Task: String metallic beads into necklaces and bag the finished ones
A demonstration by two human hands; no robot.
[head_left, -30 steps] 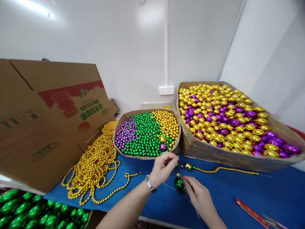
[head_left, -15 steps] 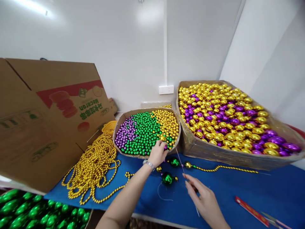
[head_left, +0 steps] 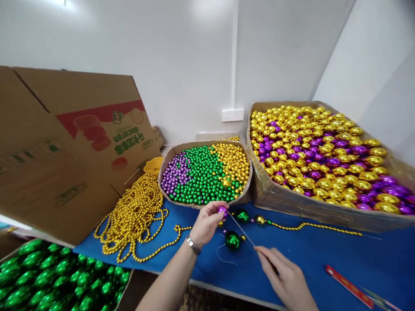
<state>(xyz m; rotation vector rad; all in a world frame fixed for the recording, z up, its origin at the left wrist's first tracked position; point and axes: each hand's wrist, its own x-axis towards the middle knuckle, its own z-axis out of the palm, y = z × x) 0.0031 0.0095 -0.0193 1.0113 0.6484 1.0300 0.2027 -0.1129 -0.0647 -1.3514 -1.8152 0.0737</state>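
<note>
My left hand (head_left: 209,222) pinches a shiny purple bead (head_left: 222,211) just in front of the tub of small beads (head_left: 204,175). From my right hand (head_left: 282,274), closed on its lower end, a thin needle (head_left: 242,229) slants up to the purple bead; whether its tip is inside the hole I cannot tell. Between and behind my hands lies a strand with large green balls (head_left: 232,240) and smaller gold and purple beads, part of it hidden by my left hand. A loose thread end (head_left: 225,259) curls below it on the blue cloth (head_left: 301,259).
On the right stands a big box of gold and purple beads (head_left: 324,160). Gold bead chains (head_left: 136,216) are heaped at left beside a cardboard box (head_left: 81,151). Green ornaments (head_left: 61,276) fill a lower box. A red packet (head_left: 348,285) lies at front right.
My left hand has drawn back from the tub's front edge with the purple bead. The needle has tilted leftward, and its upper end now meets the bead. The camera view has shifted slightly.
</note>
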